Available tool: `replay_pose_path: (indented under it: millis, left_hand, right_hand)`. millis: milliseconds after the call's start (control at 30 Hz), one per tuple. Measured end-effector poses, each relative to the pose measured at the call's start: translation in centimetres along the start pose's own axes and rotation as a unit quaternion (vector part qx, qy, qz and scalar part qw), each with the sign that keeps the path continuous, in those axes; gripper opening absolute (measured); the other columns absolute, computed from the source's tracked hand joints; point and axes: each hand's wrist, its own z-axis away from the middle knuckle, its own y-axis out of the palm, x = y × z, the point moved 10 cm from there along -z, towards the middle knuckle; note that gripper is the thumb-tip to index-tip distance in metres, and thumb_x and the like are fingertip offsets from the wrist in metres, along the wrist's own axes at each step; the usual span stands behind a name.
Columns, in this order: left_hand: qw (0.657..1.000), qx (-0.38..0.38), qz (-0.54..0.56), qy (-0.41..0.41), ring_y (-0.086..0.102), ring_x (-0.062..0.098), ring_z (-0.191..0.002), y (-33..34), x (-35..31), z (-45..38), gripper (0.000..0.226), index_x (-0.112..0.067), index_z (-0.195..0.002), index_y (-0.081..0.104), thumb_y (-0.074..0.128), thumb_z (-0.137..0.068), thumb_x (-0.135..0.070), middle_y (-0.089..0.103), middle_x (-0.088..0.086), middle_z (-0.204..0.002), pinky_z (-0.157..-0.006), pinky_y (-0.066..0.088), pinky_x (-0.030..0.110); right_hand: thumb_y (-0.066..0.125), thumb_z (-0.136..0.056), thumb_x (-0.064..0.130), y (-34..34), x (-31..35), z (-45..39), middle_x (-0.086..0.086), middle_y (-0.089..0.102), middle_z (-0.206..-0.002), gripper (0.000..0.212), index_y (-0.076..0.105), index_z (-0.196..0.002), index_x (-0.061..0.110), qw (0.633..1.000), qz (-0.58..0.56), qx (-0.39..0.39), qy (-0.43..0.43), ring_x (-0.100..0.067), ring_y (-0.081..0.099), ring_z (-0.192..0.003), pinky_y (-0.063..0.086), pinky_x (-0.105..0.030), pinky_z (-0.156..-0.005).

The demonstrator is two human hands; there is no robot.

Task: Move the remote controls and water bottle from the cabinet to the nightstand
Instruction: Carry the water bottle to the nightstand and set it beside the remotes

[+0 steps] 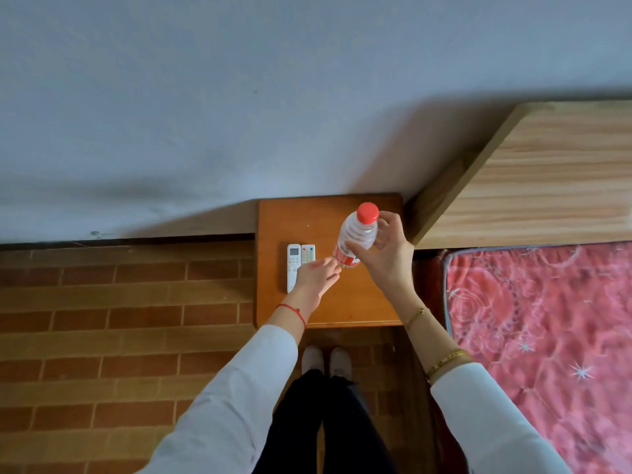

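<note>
Right hand point(386, 249) grips the water bottle point(355, 236) around its body, thumb and fingers curled on it, above the nightstand point(355, 302); whether the base touches the top, cannot tell. Left hand point(316, 277) has its fingers stretched out, tips touching the bottle's lower end. White AC remote point(293, 266) and smaller remote point(307, 253) lie side by side on the nightstand, left of the bottle.
</note>
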Motion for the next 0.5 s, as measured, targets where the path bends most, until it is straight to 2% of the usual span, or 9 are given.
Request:
replay_pose_path:
  millis: [67, 133, 200, 267, 333, 400, 500]
  left_hand:
    - [1.0, -0.002, 0.003, 0.0, 0.056, 0.031, -0.126, -0.1, 0.8, -2.3, 0.037, 0.006, -0.131, 0.051, 0.052, -0.094, 0.001, 0.056, 0.022, -0.136, -0.098, 0.05, 0.031]
    - [1.0, 0.002, 0.01, -0.01, 0.052, 0.03, -0.13, 0.1, 1.6, -4.3, 0.036, 0.004, -0.134, 0.049, 0.047, -0.097, 0.0, 0.053, 0.02, -0.14, -0.104, 0.046, 0.032]
    - [0.999, 0.013, 0.017, -0.03, 0.047, 0.025, -0.135, 0.4, 2.5, -5.9, 0.039, 0.0, -0.139, 0.045, 0.039, -0.101, -0.003, 0.051, 0.015, -0.143, -0.108, 0.041, 0.029]
    - [0.999, 0.019, 0.02, -0.03, 0.051, 0.019, -0.129, 0.4, 3.4, -7.5, 0.037, 0.001, -0.137, 0.046, 0.038, -0.102, -0.004, 0.06, 0.011, -0.128, -0.107, 0.04, 0.028]
    - [0.999, 0.013, 0.028, -0.02, 0.054, 0.019, -0.123, 0.2, 4.0, -8.8, 0.034, 0.004, -0.133, 0.048, 0.042, -0.1, -0.002, 0.063, 0.005, -0.109, -0.107, 0.041, 0.03]
    - [0.999, 0.003, 0.03, -0.011, 0.055, 0.02, -0.122, -0.3, 4.6, -9.7, 0.034, 0.002, -0.132, 0.05, 0.048, -0.098, -0.004, 0.062, 0.002, -0.107, -0.106, 0.043, 0.032]
    - [1.0, 0.012, 0.018, -0.012, 0.055, 0.015, -0.117, -0.2, 5.2, -10.3, 0.035, -0.004, -0.134, 0.052, 0.047, -0.1, -0.009, 0.061, -0.003, -0.106, -0.104, 0.043, 0.029]
  right_hand:
    - [0.084, -0.07, 0.027, 1.6, -2.3, -0.9, 0.004, 0.063, -0.116, 0.065, 0.048, -0.123, 0.017, 1.0, 0.004, 0.012, -0.005, -0.005, 0.059, -0.101, 0.047, -0.007, -0.08]
    - [0.085, -0.068, 0.027, 3.1, -4.1, -1.5, 0.005, 0.063, -0.114, 0.066, 0.048, -0.122, 0.017, 1.0, -0.002, 0.023, 0.002, 0.0, 0.059, -0.099, 0.047, -0.008, -0.081]
    - [0.086, -0.066, 0.028, 4.8, -6.5, -2.2, 0.016, 0.06, -0.107, 0.066, 0.049, -0.12, 0.018, 0.999, -0.008, 0.031, 0.008, 0.012, 0.057, -0.094, 0.047, -0.008, -0.082]
    - [0.087, -0.064, 0.029, 5.8, -8.2, -2.5, 0.022, 0.057, -0.105, 0.067, 0.049, -0.118, 0.019, 0.999, -0.01, 0.031, 0.015, 0.019, 0.054, -0.094, 0.047, -0.008, -0.082]
    - [0.087, -0.063, 0.029, 6.6, -9.7, -2.8, 0.02, 0.057, -0.105, 0.067, 0.049, -0.118, 0.019, 0.999, -0.011, 0.031, 0.018, 0.019, 0.054, -0.095, 0.047, -0.008, -0.083]
    - [0.087, -0.063, 0.03, 7.3, -10.8, -3.0, 0.018, 0.059, -0.106, 0.067, 0.05, -0.117, 0.019, 0.999, -0.013, 0.034, 0.025, 0.016, 0.056, -0.096, 0.048, -0.009, -0.085]
    - [0.087, -0.063, 0.031, 7.9, -11.9, -2.7, 0.016, 0.063, -0.105, 0.065, 0.051, -0.116, 0.018, 0.999, -0.016, 0.042, 0.028, 0.006, 0.061, -0.098, 0.05, -0.014, -0.087]
